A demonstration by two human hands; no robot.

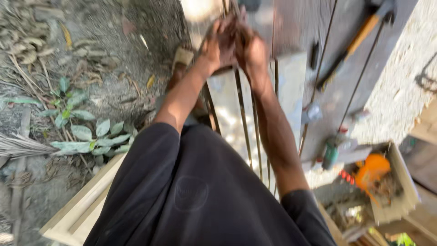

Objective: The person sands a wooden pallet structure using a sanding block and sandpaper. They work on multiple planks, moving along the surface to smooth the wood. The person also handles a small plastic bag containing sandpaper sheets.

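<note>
Fingers of both hands are curled together around the far ends of thin metal rods [243,123], left hand [217,45] and right hand [251,52] touching, though blur hides the exact grip. Those rods run from the hands back toward the person over a pale board [227,109]. To the right, a hammer [359,36] lies on a dark plank [339,86], with an orange-filled wooden box [403,182] nearer.

Black shirt [200,196] showing a faint round emblem; thin rods [243,123] appearing rusty brown; hammer [364,29] showing an orange handle; green-bodied tool [331,155] lying on the grey worktop [291,86]; leaves [91,136] showing pale green.
</note>
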